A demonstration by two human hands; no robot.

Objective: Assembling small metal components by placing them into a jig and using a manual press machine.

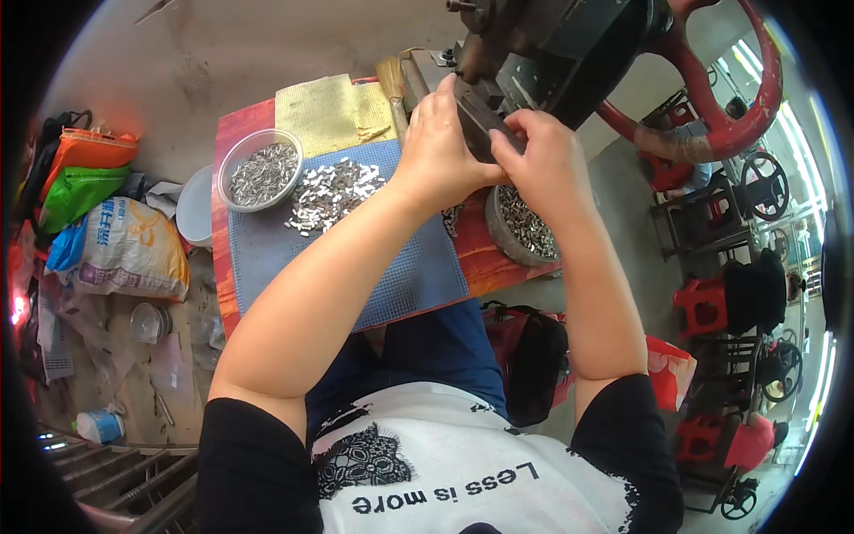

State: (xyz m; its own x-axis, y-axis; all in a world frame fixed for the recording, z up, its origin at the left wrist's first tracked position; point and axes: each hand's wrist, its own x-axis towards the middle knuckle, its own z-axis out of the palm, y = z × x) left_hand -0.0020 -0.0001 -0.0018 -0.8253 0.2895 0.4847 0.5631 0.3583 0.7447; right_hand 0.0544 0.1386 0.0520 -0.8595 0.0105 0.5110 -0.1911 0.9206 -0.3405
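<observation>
Both my hands are at the dark hand press [569, 53] at the top of the head view. My left hand [440, 147] reaches up to the press bed, fingers stretched and close together, thumb pointing toward the right hand. Its fingertips are beside the far end of a dark metal bar [480, 111]. My right hand [547, 160] is bent around the near end of that bar, thumb and fingers closed on it. The thumbs nearly meet. Any small piece under the fingers is hidden. Loose small metal pieces [334, 191] lie on a blue mat [276, 258] left of my left hand.
A clear tub [222, 182] of metal pieces stands left, another tub [498, 227] beneath my right wrist. Yellow cloth [311, 107] and a brush [391, 80] lie at the back. The press's red wheel [743, 125] overhangs right. Bags [133, 249] sit left; red stools [703, 303] stand right.
</observation>
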